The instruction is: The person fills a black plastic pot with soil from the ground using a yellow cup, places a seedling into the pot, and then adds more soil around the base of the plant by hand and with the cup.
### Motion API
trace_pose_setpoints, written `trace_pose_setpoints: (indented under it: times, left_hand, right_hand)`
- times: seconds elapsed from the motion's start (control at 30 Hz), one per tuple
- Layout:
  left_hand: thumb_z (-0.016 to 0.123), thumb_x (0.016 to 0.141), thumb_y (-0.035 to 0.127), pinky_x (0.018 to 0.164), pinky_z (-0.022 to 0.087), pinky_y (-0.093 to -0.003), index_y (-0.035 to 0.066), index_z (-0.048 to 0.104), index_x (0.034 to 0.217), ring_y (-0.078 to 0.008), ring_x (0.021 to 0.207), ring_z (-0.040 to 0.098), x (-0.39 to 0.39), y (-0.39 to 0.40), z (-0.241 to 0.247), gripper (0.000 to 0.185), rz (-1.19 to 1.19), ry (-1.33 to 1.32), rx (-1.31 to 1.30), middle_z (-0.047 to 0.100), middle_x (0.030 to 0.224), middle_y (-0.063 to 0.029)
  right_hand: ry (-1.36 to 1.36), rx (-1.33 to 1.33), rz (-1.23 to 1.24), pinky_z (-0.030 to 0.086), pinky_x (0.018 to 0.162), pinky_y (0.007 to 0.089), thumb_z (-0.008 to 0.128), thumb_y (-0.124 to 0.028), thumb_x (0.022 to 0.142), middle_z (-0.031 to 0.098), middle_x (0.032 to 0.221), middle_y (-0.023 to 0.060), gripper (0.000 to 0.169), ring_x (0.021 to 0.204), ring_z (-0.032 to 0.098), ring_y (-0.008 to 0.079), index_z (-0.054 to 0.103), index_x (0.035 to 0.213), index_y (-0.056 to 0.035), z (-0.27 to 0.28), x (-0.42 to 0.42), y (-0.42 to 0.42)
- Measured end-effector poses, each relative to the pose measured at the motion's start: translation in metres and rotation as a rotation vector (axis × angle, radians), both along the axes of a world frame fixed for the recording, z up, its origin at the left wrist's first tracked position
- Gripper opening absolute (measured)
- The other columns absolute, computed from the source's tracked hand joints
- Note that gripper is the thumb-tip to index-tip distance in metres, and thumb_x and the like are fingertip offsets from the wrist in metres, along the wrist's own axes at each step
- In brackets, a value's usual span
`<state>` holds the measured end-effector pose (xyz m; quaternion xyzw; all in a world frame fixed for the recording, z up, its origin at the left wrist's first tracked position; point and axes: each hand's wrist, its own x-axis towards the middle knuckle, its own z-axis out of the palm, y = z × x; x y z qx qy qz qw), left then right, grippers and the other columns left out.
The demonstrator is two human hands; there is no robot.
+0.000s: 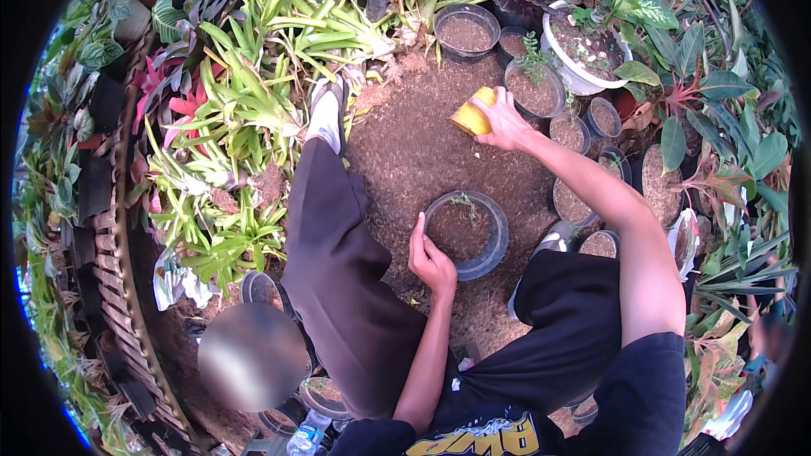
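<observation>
My right hand (505,121) grips a yellow cup-like container (471,114), tilted just above or on the brown soil (405,145); its opening and contents cannot be made out. Nearer to me stands a round dark plastic pot (500,237) with soil and a small green seedling (466,209) towards its far side. At the pot's left rim is my left hand (433,263), its fingers extended and nothing seen in it; whether it touches the rim cannot be told.
Several soil-filled pots, a white pot (580,79) among them, line the right side. Uprooted-looking bromeliads (253,88) lie left, beyond my leg. A plastic bottle (306,437) and more pots stand lower left. A slatted edge (117,291) curves along the left; another person is partly visible far right.
</observation>
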<state>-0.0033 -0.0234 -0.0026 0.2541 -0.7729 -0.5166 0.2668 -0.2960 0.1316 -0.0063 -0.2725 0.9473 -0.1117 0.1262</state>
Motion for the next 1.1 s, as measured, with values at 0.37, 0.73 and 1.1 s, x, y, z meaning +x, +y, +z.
trace_pose_setpoints:
  times: [0.37, 0.73, 1.1]
  left_hand:
    - [0.044, 0.106, -0.003, 0.110, 0.049, -0.0434, -0.006, 0.066, 0.139, -0.0349, 0.129, 0.067, -0.002, -0.001, -0.002, 0.040, -0.005, -0.025, 0.036, 0.071, 0.138, -0.0211]
    - [0.045, 0.103, -0.004, 0.109, 0.051, -0.0453, -0.007, 0.067, 0.137, -0.0400, 0.126, 0.068, -0.004, 0.004, -0.001, 0.041, 0.001, 0.015, 0.021, 0.071, 0.135, -0.0246]
    - [0.046, 0.102, -0.005, 0.108, 0.051, -0.0452, -0.005, 0.068, 0.137, -0.0403, 0.126, 0.068, -0.001, 0.004, -0.001, 0.041, 0.006, 0.026, 0.019, 0.071, 0.136, -0.0236]
  right_hand:
    - [-0.199, 0.200, 0.084, 0.039, 0.117, 0.0631, 0.092, -0.030, 0.073, 0.039, 0.144, 0.0389, 0.095, 0.137, 0.036, 0.0567, 0.047, 0.156, -0.0177, -0.011, 0.021, -0.003]
    - [-0.311, 0.048, 0.007, 0.041, 0.108, 0.0616, 0.088, -0.046, 0.074, 0.050, 0.130, 0.0379, 0.091, 0.124, 0.041, 0.0516, 0.047, 0.152, -0.0235, -0.028, 0.054, 0.045]
    - [-0.734, -0.328, -0.194, 0.045, 0.095, 0.0434, 0.081, -0.028, 0.084, 0.065, 0.120, 0.0152, 0.081, 0.112, 0.058, 0.0279, 0.040, 0.155, -0.0266, 0.020, 0.033, 0.101]
